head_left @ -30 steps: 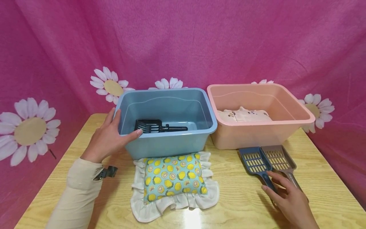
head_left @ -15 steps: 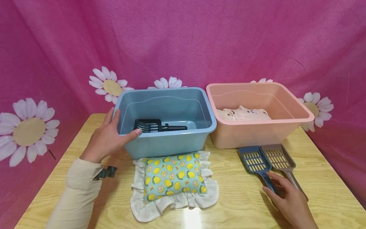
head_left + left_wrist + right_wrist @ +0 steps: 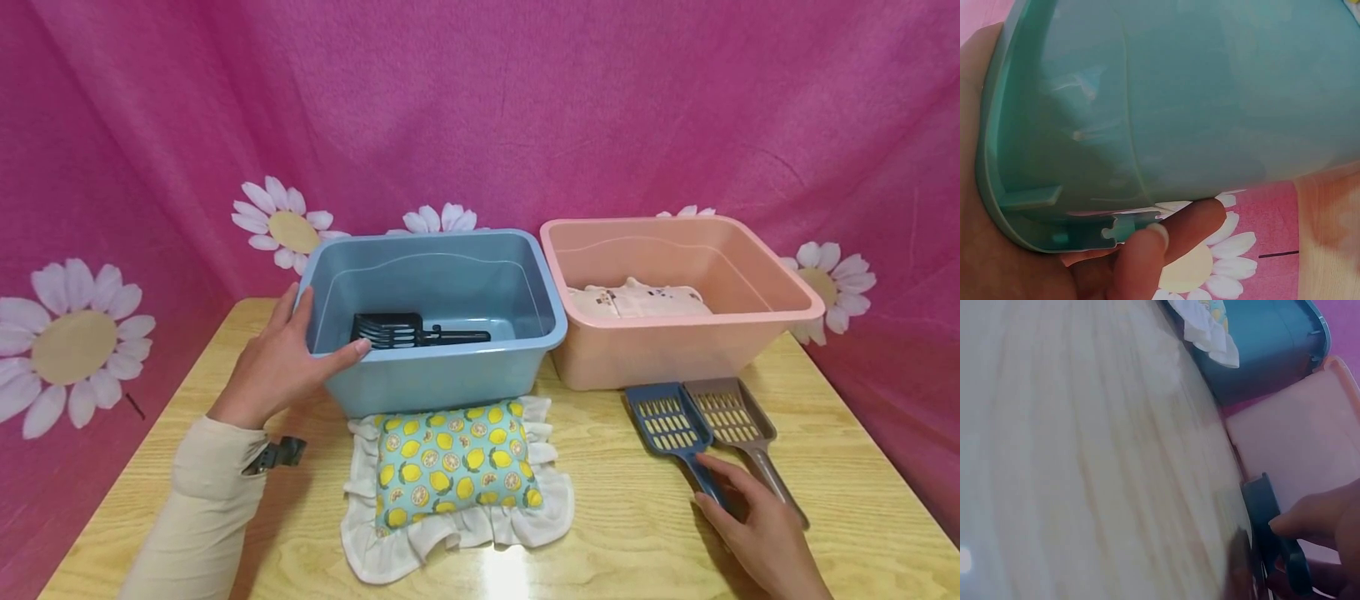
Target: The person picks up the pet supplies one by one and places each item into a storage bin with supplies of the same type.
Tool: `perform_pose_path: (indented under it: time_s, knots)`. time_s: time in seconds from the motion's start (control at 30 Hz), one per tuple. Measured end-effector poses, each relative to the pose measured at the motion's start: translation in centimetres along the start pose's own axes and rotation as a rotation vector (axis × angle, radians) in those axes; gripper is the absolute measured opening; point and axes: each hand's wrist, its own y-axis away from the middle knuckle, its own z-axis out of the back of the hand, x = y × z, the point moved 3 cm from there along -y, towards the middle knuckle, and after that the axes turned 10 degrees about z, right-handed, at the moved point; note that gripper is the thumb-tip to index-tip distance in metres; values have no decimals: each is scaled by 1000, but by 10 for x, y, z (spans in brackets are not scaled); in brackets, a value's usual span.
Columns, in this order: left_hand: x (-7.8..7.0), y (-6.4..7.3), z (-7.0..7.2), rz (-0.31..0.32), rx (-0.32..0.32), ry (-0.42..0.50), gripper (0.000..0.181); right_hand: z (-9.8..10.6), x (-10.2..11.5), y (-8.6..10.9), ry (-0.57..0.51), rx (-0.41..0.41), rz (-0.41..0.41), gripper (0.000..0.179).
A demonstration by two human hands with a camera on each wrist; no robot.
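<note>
My left hand grips the front left corner of a blue plastic bin. Its thumb lies over the front rim, and in the left wrist view curled fingers reach under the rim. Inside this bin lies a black slotted litter scoop. At the right, my right hand pinches the handle of a dark blue litter scoop, which lies on the table; the right wrist view has the thumb on the handle. Beside that scoop lies a grey-brown one.
A pink bin holding a pale patterned cloth item stands right of the blue one. In front of the blue bin lies a lemon-print pillow with white ruffles. Behind the wooden table hangs a magenta flowered curtain.
The right thumb has come slightly nearer the blue scoop's handle. My left hand, the bins and the pillow stay in place; the view itself shifts a little.
</note>
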Motion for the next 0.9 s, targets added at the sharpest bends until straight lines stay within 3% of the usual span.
perform_pose_path:
  time_s: [0.2, 0.43, 0.9]
  knots:
    - [1, 0, 0, -1, 0, 0, 114, -1, 0, 0, 15, 51, -55, 41]
    - [1, 0, 0, -7, -5, -3, 113, 0, 2, 0, -5, 0, 3, 37]
    - [0, 0, 0, 7, 3, 5, 114, 3, 3, 1, -22, -13, 45, 37]
